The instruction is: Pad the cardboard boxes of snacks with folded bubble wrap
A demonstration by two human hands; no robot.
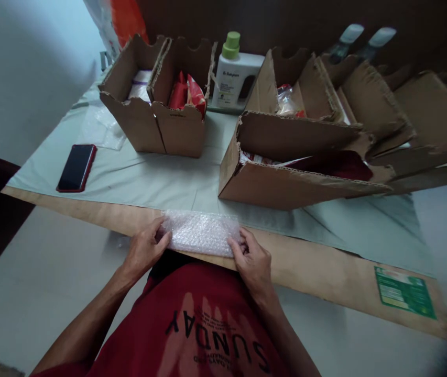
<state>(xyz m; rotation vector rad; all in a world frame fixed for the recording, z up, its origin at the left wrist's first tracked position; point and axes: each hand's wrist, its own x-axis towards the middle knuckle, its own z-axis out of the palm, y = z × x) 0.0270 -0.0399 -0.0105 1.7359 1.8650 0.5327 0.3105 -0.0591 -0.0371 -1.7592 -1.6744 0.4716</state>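
A folded piece of clear bubble wrap (202,233) lies across the front edge of the table, close to my body. My left hand (146,248) pinches its left end between thumb and fingers. At the opposite end, my right hand (250,256) grips the wrap the same way, thumb on top and fingers partly hidden. Whether anything lies inside the folded wrap, I cannot tell.
Cardboard boxes (180,133) stand behind, one holding red packets; more boxes (294,183) fill the right. A white detergent bottle (233,73) stands between them. A phone (76,167) and loose bubble wrap (103,125) lie left; a green label (404,291) sits at the right edge.
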